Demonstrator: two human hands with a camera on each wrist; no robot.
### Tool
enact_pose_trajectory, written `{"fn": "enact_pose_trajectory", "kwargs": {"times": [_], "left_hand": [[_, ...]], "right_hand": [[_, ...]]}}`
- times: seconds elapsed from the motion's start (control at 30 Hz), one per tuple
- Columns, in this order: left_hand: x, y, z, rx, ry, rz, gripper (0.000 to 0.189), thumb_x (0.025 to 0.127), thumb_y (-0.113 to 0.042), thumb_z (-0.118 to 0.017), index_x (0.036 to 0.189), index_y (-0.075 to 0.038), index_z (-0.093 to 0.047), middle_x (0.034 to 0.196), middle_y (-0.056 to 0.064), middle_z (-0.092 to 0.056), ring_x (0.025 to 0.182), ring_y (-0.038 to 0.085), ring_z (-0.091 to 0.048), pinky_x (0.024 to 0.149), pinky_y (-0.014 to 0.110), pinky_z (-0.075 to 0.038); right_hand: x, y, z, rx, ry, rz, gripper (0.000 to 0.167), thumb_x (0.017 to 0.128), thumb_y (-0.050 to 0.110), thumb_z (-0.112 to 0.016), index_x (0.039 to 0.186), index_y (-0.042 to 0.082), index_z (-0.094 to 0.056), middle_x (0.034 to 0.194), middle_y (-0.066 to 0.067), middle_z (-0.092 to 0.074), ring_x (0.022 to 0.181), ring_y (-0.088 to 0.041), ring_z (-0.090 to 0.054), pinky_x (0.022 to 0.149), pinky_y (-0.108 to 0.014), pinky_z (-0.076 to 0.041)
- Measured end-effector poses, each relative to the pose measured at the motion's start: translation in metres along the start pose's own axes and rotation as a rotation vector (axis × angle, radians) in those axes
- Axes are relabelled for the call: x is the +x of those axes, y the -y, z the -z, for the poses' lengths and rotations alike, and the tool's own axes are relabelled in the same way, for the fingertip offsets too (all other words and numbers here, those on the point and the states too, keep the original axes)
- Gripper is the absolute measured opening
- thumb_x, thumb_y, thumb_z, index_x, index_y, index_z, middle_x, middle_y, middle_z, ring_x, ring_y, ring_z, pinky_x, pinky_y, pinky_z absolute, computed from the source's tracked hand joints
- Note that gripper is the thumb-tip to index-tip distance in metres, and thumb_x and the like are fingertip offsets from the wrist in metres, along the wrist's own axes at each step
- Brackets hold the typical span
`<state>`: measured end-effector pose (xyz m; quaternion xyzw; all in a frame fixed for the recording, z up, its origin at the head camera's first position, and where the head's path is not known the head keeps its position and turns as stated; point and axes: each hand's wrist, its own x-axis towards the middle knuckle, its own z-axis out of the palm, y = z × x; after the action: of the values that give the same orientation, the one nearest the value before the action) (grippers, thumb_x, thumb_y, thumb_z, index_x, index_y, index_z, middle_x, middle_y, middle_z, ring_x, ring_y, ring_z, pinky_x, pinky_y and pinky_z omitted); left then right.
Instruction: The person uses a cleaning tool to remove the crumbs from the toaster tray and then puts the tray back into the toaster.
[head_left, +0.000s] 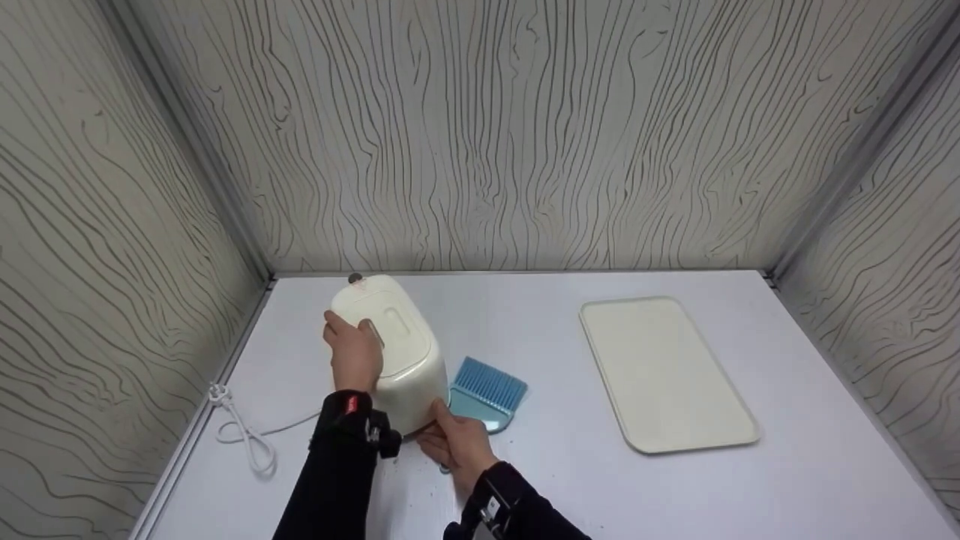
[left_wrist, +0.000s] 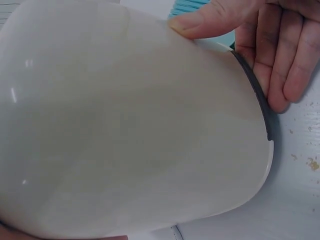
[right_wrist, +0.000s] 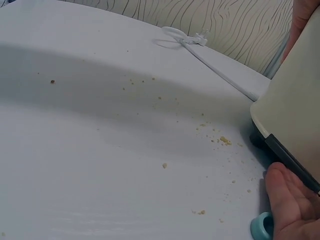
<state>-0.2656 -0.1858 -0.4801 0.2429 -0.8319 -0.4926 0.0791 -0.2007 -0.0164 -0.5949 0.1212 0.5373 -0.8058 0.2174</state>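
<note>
A glossy cream toaster [head_left: 409, 390] with a covered top and a dark knob [head_left: 355, 277] at its far end stands on the left of the table. My left hand [head_left: 355, 355] holds it by its left side, thumb over the top. At the near right corner my right hand [head_left: 459, 444] grips the toaster's lower edge, thumb against the wall and fingers by a dark strip [right_wrist: 292, 162] at the base. Beside the right hand lies a blue brush [head_left: 487, 394], its handle mostly hidden; a teal ring [right_wrist: 261, 227] shows near the fingers.
Crumbs [right_wrist: 224, 140] are scattered on the white table [head_left: 547, 480] near the toaster. A white cord with a plug [head_left: 220, 395] trails out to the left. On the right lies a cream rectangular tray [head_left: 667, 375]. Patterned panels [head_left: 525, 135] enclose the table at the back and sides.
</note>
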Motion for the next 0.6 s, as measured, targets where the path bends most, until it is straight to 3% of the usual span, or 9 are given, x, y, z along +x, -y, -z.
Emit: {"fn": "enact_pose_trajectory", "kwargs": {"times": [0.2,0.6], "left_hand": [[-0.0017,0.0002,-0.0011,-0.012,-0.003,0.003,0.072,0.109,-0.025,-0.03,0.158,0.003,0.014,0.164,0.032,-0.003,0.131,0.058,-0.042,0.109,0.061,-0.038],[-0.0023,-0.0033,0.0003,-0.023,0.008,0.019,0.073,0.109,-0.026,-0.03,0.158,0.002,0.016,0.165,0.03,-0.001,0.132,0.057,-0.041,0.111,0.06,-0.037]], "right_hand": [[0.0004,-0.0009,0.0015,0.001,-0.006,-0.013,0.052,0.1,0.041,-0.065,0.107,-0.01,-0.065,0.098,-0.023,-0.075,0.095,-0.029,-0.076,0.091,-0.041,-0.059],[0.0015,0.0008,0.001,0.0,-0.019,-0.008,0.053,0.099,0.042,-0.066,0.107,-0.011,-0.065,0.097,-0.024,-0.075,0.093,-0.03,-0.076,0.087,-0.04,-0.06]]}}
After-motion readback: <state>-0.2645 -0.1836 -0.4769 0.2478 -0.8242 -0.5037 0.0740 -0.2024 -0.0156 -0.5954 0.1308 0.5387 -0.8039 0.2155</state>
